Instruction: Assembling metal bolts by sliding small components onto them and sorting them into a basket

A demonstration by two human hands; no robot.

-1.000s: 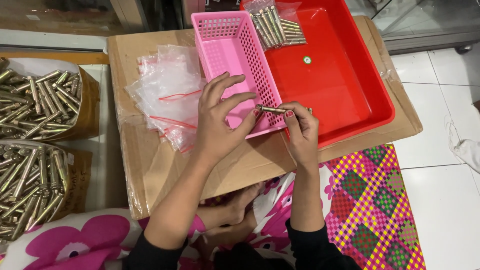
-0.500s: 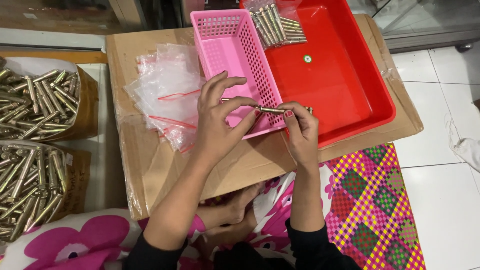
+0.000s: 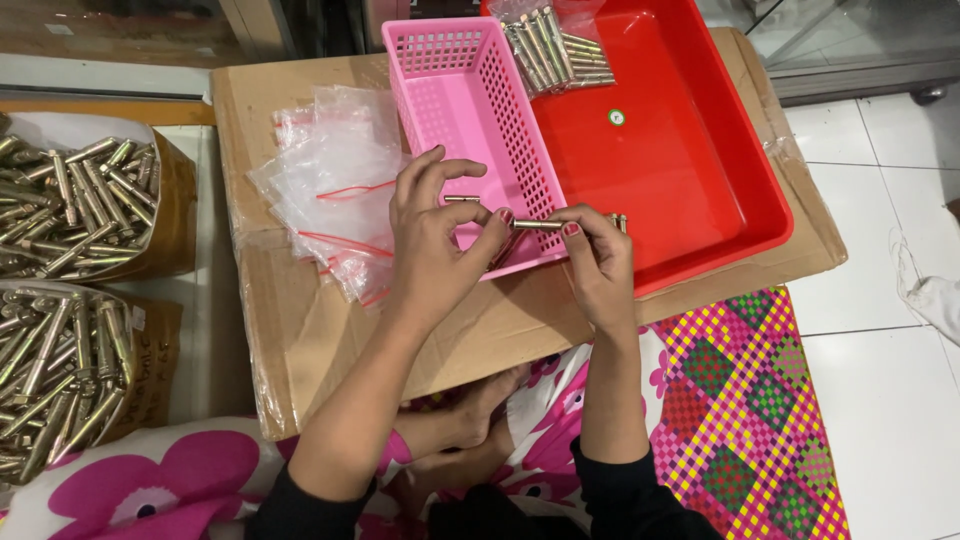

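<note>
While hands pinch bolts (image 3: 535,225), pink basket (image 3: 470,110) beneath; bags (image 3: 335,195) beside

From my remote seat, much stays unclear. My right hand (image 3: 598,258) covers most of the metal pins (image 3: 540,226) it grips, so I can't count them. The left hand (image 3: 432,240) hides part of the pink basket (image 3: 470,110) wall. The red tray (image 3: 680,150) and bagged pins (image 3: 555,45) run off the top edge. The bolt sacks (image 3: 70,210) are cut off at left.
</note>
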